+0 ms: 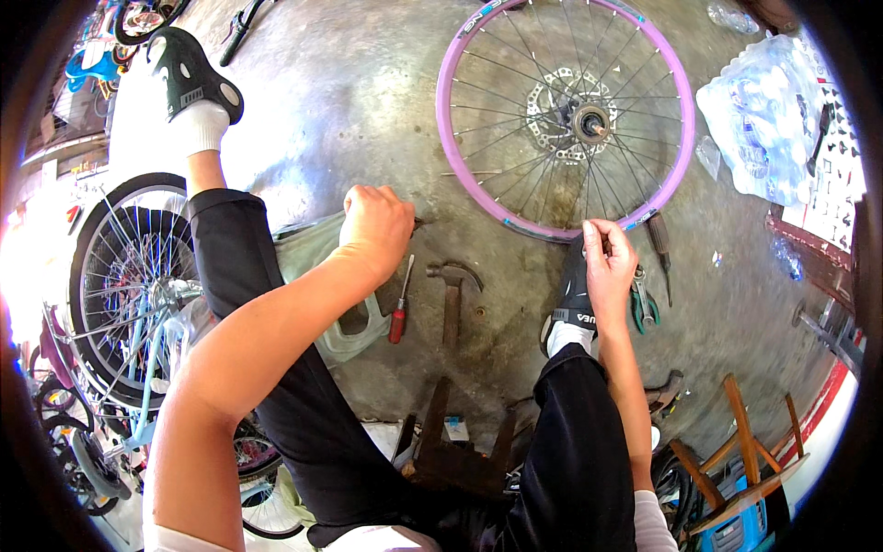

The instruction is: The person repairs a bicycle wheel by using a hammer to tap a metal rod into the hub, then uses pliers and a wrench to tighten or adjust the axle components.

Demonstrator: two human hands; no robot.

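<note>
A purple-rimmed bicycle wheel [444, 101] with dark spokes, a brake disc and a hub is in front of me. My right hand [611, 267] is closed in a pinch at the rim's near edge, above my right shoe [572, 290]. My left hand [379, 225] is curled into a fist above a pale green plastic bag [354, 342]; a small dark tip shows beside its knuckles, and what it holds is hidden. Between my legs lie a red-handled screwdriver [398, 317] and a hammer [452, 304].
Right of my right foot lie a dark-handled pointed tool [659, 244] and green-handled pliers [644, 304]. A plastic-wrapped pack of bottles [759, 120] stands at the far right. Another bicycle wheel [87, 276] stands at the left. A wooden stool [736, 488] is at the lower right.
</note>
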